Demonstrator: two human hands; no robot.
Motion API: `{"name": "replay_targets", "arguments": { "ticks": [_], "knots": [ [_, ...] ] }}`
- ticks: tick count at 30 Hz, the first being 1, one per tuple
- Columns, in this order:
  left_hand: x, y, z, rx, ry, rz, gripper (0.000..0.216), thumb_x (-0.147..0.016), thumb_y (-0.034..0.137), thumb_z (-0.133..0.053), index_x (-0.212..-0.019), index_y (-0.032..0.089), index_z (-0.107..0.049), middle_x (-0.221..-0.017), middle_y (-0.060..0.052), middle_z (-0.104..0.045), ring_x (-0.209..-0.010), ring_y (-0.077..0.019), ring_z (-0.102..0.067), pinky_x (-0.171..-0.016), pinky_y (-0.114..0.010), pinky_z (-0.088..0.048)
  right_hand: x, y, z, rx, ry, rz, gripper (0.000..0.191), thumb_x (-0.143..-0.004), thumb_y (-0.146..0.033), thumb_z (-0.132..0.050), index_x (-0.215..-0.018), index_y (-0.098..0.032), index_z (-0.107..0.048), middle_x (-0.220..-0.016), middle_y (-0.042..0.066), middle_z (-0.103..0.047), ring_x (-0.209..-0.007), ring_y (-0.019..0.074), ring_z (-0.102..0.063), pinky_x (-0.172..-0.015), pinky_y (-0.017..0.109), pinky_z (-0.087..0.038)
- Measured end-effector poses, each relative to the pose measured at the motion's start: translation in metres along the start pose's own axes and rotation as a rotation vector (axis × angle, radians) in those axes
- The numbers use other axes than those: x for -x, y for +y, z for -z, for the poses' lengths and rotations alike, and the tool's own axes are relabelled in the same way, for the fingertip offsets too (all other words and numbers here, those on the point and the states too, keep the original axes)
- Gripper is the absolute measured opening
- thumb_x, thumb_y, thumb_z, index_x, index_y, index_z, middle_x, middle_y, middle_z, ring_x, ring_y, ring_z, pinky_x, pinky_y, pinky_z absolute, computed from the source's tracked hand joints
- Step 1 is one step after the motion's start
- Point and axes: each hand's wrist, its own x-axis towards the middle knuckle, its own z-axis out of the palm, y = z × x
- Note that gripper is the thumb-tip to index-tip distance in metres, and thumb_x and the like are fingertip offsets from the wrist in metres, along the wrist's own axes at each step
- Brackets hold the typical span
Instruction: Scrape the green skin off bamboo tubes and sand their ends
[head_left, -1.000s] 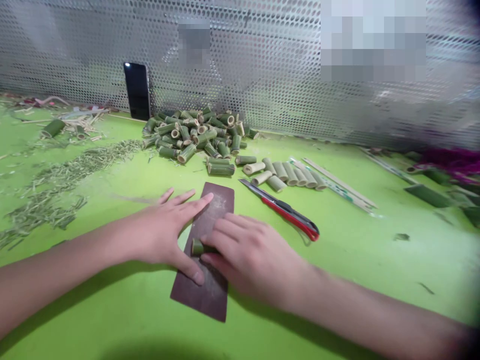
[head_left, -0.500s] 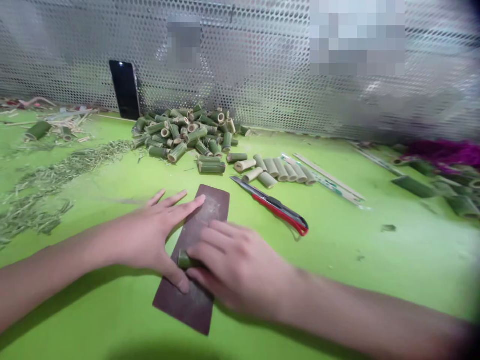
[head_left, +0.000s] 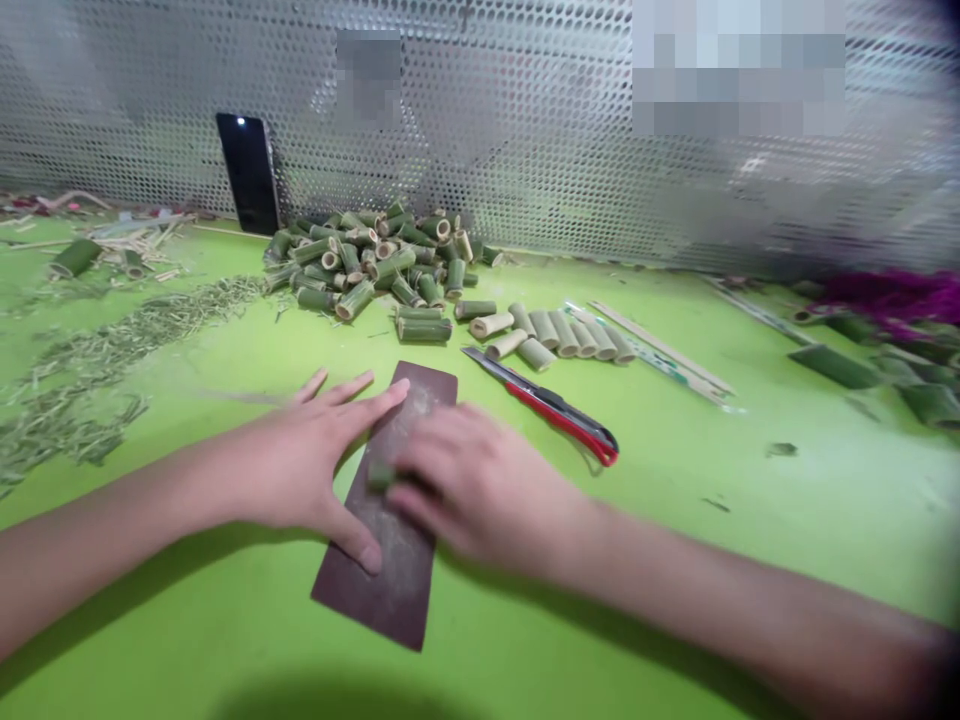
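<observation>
A rectangular, dark reddish-brown sheet of what looks like sandpaper (head_left: 375,595) lies flat just left of the scene's centre. It is longer than it is wide, its far end leaning right and its near end angled left. Pale, dusty smears mark its far part and the stretch below its middle, while the near end is darker and cleaner. Parts of both long edges are covered. Across the sheet's middle, held crosswise, is a short green bamboo piece (head_left: 380,477). Only its left end shows, blurred; the rest is hidden in a grip from the right, so its full length cannot be told
</observation>
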Motion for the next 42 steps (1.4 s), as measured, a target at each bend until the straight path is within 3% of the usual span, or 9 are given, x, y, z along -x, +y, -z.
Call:
{"name": "replay_targets", "arguments": {
  "ticks": [13, 17, 20, 24, 27, 31, 34, 38, 42],
  "knots": [
    [0.005, -0.002, 0.004, 0.003, -0.01, 0.006, 0.152, -0.047, 0.086, -0.082, -0.164, 0.04, 0.004, -0.173, -0.005, 0.007, -0.153, -0.0522, 0.012, -0.118, -0.081, -0.015, -0.001, -0.002, -0.001, -0.027, -0.014, 0.051, 0.016, -0.1, -0.031, -0.064, -0.095, -0.018, -0.072, -0.091, 0.006, -0.073, -0.084, 0.0217, -0.066, -0.086, 0.042, -0.054],
    [0.006, -0.005, 0.004, -0.005, -0.022, 0.025, 0.151, -0.049, 0.089, -0.079, -0.163, 0.042, 0.007, -0.173, -0.005, 0.007, -0.152, -0.0539, 0.013, -0.115, -0.083, -0.019, 0.0, 0.002, 0.0, 0.064, 0.077, -0.144, 0.016, -0.1, -0.027, -0.063, -0.092, -0.017, -0.072, -0.089, 0.007, -0.072, -0.082, 0.0224, -0.067, -0.084, 0.044, -0.055],
    [0.006, -0.005, 0.004, -0.024, -0.017, 0.029, 0.15, -0.049, 0.089, -0.08, -0.163, 0.043, 0.007, -0.174, -0.003, 0.007, -0.153, -0.0535, 0.012, -0.116, -0.082, -0.018, -0.001, 0.002, 0.0, -0.054, -0.013, 0.061, 0.014, -0.099, -0.031, -0.067, -0.094, -0.018, -0.072, -0.087, 0.004, -0.072, -0.082, 0.0195, -0.066, -0.085, 0.04, -0.056],
    [0.007, -0.006, 0.007, -0.018, -0.018, 0.038, 0.151, -0.049, 0.088, -0.081, -0.163, 0.042, 0.006, -0.174, -0.005, 0.007, -0.152, -0.054, 0.012, -0.117, -0.082, -0.018, -0.003, 0.001, 0.0, 0.058, 0.068, -0.148, 0.013, -0.099, -0.025, -0.065, -0.094, -0.017, -0.073, -0.091, 0.006, -0.073, -0.084, 0.0216, -0.067, -0.085, 0.042, -0.055],
    [0.008, -0.007, 0.007, -0.032, -0.026, 0.041, 0.15, -0.049, 0.088, -0.08, -0.163, 0.043, 0.006, -0.174, -0.004, 0.006, -0.153, -0.0525, 0.013, -0.118, -0.081, -0.017, -0.004, 0.0, -0.002, -0.035, -0.011, 0.05, 0.014, -0.098, -0.03, -0.068, -0.095, -0.018, -0.073, -0.091, 0.005, -0.073, -0.086, 0.0212, -0.067, -0.089, 0.041, -0.056],
    [0.009, -0.009, 0.007, -0.012, -0.012, 0.03, 0.15, -0.049, 0.089, -0.08, -0.163, 0.042, 0.005, -0.173, -0.006, 0.007, -0.152, -0.0531, 0.013, -0.118, -0.081, -0.018, -0.005, 0.002, -0.003, 0.086, 0.08, -0.167, 0.014, -0.099, -0.027, -0.065, -0.093, -0.017, -0.073, -0.091, 0.008, -0.073, -0.087, 0.0246, -0.068, -0.088, 0.047, -0.055],
    [0.01, -0.011, 0.007, -0.019, -0.002, 0.024, 0.15, -0.048, 0.088, -0.081, -0.163, 0.042, 0.003, -0.174, -0.005, 0.006, -0.152, -0.0528, 0.013, -0.117, -0.082, -0.016, -0.006, 0.003, -0.004, -0.04, 0.013, 0.032, 0.013, -0.098, -0.03, -0.067, -0.098, -0.018, -0.073, -0.093, 0.006, -0.074, -0.086, 0.0214, -0.068, -0.086, 0.041, -0.056],
    [0.011, -0.013, 0.008, -0.031, -0.012, 0.055, 0.15, -0.048, 0.088, -0.081, -0.163, 0.044, 0.006, -0.173, -0.003, 0.007, -0.152, -0.0538, 0.013, -0.115, -0.084, -0.019, -0.009, 0.006, -0.005, 0.075, 0.088, -0.164, 0.016, -0.099, -0.027, -0.065, -0.091, -0.015, -0.074, -0.088, 0.008, -0.073, -0.082, 0.0234, -0.067, -0.081, 0.044, -0.056],
    [0.012, -0.013, 0.011, -0.054, -0.014, 0.058, 0.148, -0.049, 0.086, -0.082, -0.163, 0.045, 0.005, -0.173, -0.002, 0.007, -0.152, -0.0531, 0.013, -0.116, -0.082, -0.019, -0.009, 0.005, -0.008, -0.023, 0.031, 0.044, 0.015, -0.1, -0.028, -0.063, -0.094, -0.018, -0.074, -0.09, 0.006, -0.073, -0.085, 0.0207, -0.067, -0.083, 0.039, -0.056]
  ]
}}
